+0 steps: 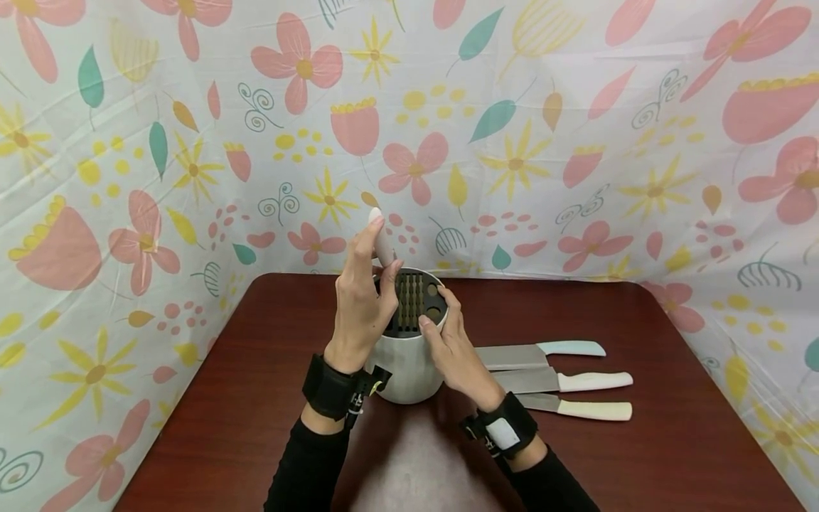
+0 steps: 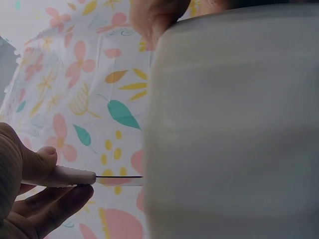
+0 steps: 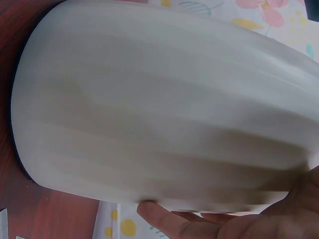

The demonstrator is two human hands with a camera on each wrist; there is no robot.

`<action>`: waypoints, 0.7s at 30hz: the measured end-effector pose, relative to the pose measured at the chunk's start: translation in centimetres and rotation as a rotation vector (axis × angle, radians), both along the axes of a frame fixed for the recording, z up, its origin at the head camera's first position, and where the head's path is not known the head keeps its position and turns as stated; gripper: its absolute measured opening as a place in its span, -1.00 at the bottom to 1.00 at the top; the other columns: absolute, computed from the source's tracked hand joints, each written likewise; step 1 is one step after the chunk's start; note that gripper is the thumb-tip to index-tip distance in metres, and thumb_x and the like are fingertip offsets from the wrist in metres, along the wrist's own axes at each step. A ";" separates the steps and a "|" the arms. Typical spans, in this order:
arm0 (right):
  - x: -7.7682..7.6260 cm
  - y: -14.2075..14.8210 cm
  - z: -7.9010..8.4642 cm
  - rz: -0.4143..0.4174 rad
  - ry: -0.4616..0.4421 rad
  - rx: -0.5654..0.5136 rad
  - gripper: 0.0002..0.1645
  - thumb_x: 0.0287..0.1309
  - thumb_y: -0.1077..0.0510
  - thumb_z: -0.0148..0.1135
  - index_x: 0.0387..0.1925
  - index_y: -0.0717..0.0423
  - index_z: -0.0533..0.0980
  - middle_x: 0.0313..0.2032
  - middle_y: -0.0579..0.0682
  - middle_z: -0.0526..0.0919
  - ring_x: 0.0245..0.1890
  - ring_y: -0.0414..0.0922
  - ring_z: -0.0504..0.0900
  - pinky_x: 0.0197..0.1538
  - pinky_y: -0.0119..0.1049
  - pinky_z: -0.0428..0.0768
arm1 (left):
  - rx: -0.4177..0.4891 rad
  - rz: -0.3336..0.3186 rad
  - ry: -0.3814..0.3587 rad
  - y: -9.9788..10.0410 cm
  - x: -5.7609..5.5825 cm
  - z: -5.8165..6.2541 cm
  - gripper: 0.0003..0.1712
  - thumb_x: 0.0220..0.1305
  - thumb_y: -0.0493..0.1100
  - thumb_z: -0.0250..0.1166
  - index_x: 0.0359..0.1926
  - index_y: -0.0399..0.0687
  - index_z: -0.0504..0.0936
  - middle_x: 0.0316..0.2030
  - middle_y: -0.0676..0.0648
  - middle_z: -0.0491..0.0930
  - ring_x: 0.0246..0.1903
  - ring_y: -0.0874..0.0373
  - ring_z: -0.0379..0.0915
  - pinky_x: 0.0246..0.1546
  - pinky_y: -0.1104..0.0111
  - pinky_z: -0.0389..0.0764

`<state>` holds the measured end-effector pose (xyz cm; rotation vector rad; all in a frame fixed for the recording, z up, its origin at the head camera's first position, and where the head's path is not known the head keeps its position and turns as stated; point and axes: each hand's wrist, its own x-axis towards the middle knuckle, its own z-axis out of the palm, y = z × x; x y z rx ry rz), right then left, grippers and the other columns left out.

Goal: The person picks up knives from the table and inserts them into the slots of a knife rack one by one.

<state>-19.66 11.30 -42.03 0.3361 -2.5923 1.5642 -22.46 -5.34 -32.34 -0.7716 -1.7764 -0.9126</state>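
Note:
A white knife block with a black slotted top stands upright on the table. My left hand pinches the pale handle of a knife above the block's left side. In the left wrist view the knife shows its blade edge-on, running to the block's wall, which hides the rest of it. My right hand grips the block's right side, its fingers at the rim. The right wrist view shows that hand along the block's smooth wall.
Right of the block, a cleaver with a pale blue handle, a white-handled knife and a cream-handled knife lie on the brown table. A floral cloth hangs behind.

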 end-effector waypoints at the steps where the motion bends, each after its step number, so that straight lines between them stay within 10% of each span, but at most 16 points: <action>1: 0.0 0.0 0.0 0.000 0.001 0.000 -0.24 0.57 -0.27 -0.22 0.56 -0.30 -0.27 0.58 0.16 -0.13 0.58 0.17 0.05 0.46 0.26 0.25 | 0.000 0.001 -0.002 0.0 -0.1 0.0 -0.27 0.31 -0.42 0.31 0.43 -0.25 0.23 0.18 -0.35 0.48 -0.15 -0.09 0.56 -0.32 0.27 0.68; 21: -0.2 -0.1 -0.1 -0.011 0.004 0.009 -0.23 0.57 -0.26 -0.21 0.56 -0.28 -0.27 0.57 0.15 -0.10 0.58 0.16 0.06 0.46 0.25 0.25 | -0.025 -0.005 -0.067 0.0 -1.5 -1.8 -0.25 0.34 -0.41 0.29 0.47 -0.22 0.21 0.26 -0.34 0.45 -0.27 -0.06 0.48 -0.41 0.26 0.52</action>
